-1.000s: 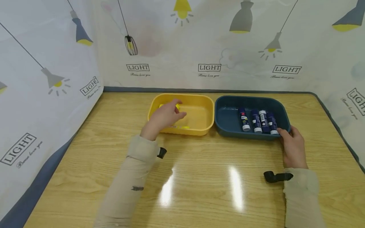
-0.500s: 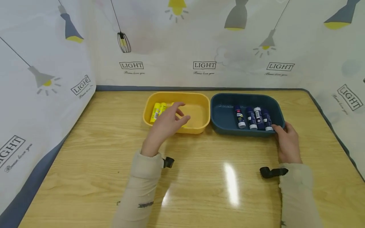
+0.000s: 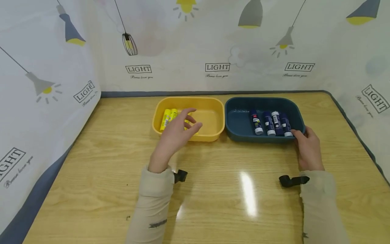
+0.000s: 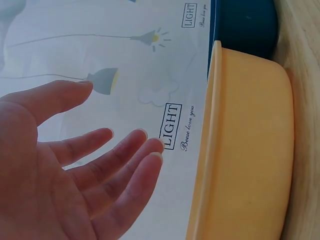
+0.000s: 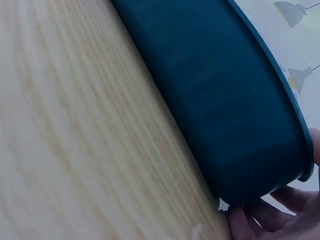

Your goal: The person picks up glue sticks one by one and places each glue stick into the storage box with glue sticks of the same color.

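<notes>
My left hand (image 3: 176, 134) hovers over the front of a yellow bin (image 3: 210, 118), fingers loosely bent and apart from the thumb. In the left wrist view the palm (image 4: 40, 185) holds nothing. Yellow glue sticks (image 3: 165, 119) lie at the left of that bin, some partly hidden behind the hand. With my right hand (image 3: 310, 150) I grip the front right corner of a dark blue bin (image 3: 240, 118), thumb over the rim. The right wrist view shows fingers (image 5: 272, 215) against its outer wall and underside. Inside lie several navy glue sticks (image 3: 269, 123) with white ends.
Both bins stand side by side near the back of a wooden table (image 3: 219, 189). A printed lamp-pattern sheet (image 3: 182, 44) rises behind and at both sides. Each wrist wears a black camera mount (image 3: 289, 181).
My left hand has moved a little right and back from the left part of the yellow bin, uncovering yellow glue sticks. The right hand keeps its grip. The head view has shifted slightly.
</notes>
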### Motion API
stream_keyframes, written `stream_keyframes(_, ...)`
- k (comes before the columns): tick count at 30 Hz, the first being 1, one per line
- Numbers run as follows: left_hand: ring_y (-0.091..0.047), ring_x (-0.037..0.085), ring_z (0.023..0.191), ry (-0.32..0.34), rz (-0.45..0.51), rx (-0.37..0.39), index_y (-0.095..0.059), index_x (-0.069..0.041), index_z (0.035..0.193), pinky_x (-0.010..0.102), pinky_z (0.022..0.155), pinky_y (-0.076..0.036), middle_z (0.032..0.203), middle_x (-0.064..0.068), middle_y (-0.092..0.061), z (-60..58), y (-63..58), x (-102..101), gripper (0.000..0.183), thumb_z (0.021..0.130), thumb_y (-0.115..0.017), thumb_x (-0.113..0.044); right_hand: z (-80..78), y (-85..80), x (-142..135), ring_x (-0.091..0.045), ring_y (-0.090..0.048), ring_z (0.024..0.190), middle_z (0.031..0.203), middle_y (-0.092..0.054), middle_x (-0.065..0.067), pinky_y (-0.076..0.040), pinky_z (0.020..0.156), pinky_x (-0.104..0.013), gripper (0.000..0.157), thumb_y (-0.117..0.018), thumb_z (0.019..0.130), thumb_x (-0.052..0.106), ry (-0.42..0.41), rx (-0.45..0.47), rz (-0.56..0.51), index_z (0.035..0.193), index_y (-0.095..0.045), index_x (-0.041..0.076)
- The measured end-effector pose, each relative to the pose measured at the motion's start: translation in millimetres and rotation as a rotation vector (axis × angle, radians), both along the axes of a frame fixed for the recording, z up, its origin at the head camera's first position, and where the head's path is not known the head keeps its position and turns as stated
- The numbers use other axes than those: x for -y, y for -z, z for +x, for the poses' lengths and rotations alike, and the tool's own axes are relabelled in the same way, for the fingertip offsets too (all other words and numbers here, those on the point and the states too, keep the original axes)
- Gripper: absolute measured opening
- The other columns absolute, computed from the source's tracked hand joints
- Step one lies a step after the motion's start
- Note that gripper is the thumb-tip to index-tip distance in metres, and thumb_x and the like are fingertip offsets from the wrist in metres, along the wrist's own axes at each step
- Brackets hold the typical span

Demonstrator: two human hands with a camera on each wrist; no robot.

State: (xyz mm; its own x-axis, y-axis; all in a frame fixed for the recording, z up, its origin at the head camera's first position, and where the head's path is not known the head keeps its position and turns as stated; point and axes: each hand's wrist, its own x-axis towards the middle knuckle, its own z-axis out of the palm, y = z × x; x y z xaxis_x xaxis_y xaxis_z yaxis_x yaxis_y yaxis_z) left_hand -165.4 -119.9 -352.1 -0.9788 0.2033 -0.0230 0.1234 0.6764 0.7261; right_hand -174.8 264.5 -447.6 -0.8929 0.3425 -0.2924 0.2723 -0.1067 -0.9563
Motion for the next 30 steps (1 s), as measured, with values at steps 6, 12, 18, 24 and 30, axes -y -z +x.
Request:
stream_keyframes(6,-0.053,0.008,0.089,0.000,0.012,-0.009,-0.035,-0.025,0.133,0.028,0.067,-0.047,0.104,-0.009,-0.053,2.0,-2.3,0.8,0.060,0.083,-0.051,-0.055,1.7,-0.8,-1.4,-0.012,-0.032,0.119,0.139,-0.028,-0.004,-0.026,0.103,-0.025,0.063,-0.059,0.086,0.033,-0.009,0.006,0.000,0.139,-0.030,0.017)
stream_keyframes(12,-0.053,0.008,0.089,-0.008,0.011,-0.015,-0.036,-0.027,0.132,0.028,0.068,-0.047,0.103,-0.010,-0.053,2.7,-0.5,1.8,0.057,0.084,-0.051,-0.053,1.1,-1.8,-2.1,-0.012,-0.031,0.120,0.140,-0.026,-0.004,-0.024,0.104,-0.027,0.065,-0.059,0.085,0.035,-0.019,0.021,0.006,0.140,-0.028,0.017)
stream_keyframes(18,-0.052,0.008,0.089,0.007,0.010,-0.036,-0.040,-0.025,0.131,0.028,0.069,-0.047,0.103,-0.010,-0.052,4.7,3.7,2.9,0.054,0.085,-0.051,-0.051,4.1,-4.1,-4.1,-0.010,-0.029,0.122,0.142,-0.023,-0.003,-0.020,0.105,-0.028,0.071,-0.058,0.083,0.041,-0.048,0.026,0.012,0.141,-0.024,0.019)
stream_keyframes(24,-0.050,0.015,0.098,0.009,-0.041,-0.092,-0.044,-0.020,0.129,0.032,0.078,-0.044,0.110,-0.001,-0.053,7.4,7.5,-0.5,0.052,0.086,-0.050,-0.048,11.0,-4.0,-13.2,-0.011,-0.027,0.125,0.145,-0.021,-0.002,-0.020,0.106,-0.028,0.074,-0.055,0.082,0.047,-0.053,0.014,0.099,0.142,-0.021,0.021)
stream_keyframes(30,-0.043,0.019,0.112,-0.007,-0.145,-0.165,-0.048,-0.018,0.127,0.035,0.093,-0.036,0.121,0.002,-0.049,9.8,10.2,-2.0,0.048,0.087,-0.051,-0.045,21.9,-17.1,-14.3,-0.017,-0.015,0.133,0.147,-0.016,0.003,-0.017,0.106,-0.042,0.066,-0.040,0.086,0.056,-0.114,-0.009,0.450,0.142,-0.019,0.029)
